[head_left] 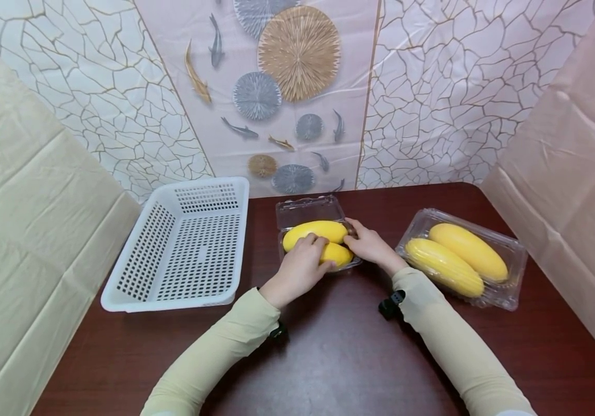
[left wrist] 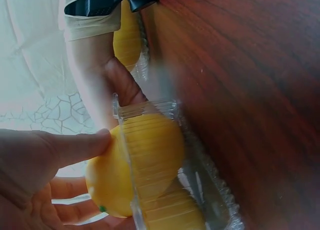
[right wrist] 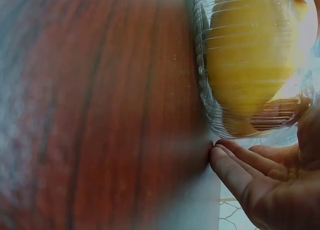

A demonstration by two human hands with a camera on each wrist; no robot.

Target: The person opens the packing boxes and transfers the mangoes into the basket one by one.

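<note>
An opened clear plastic clamshell box (head_left: 302, 214) stands near the table's back middle with two oblong yellow fruits in it. My left hand (head_left: 300, 268) reaches over its front side and holds the nearer yellow fruit (head_left: 335, 254). In the left wrist view, the thumb lies on one side of this fruit (left wrist: 107, 177) and the fingers on the other. The farther yellow fruit (head_left: 315, 232) lies behind it. At the box's right end, my right hand (head_left: 372, 245) grips the end wall. In the right wrist view, its fingertips (right wrist: 220, 155) are outside that wall, low by the table.
A white perforated plastic basket (head_left: 193, 254) stands at the left. To the right, a closed clear box (head_left: 516, 289) holds two more yellow fruits (head_left: 469, 251). Patterned cloth walls (head_left: 297, 98) border the dark red-brown table (head_left: 349, 352) at the back and sides.
</note>
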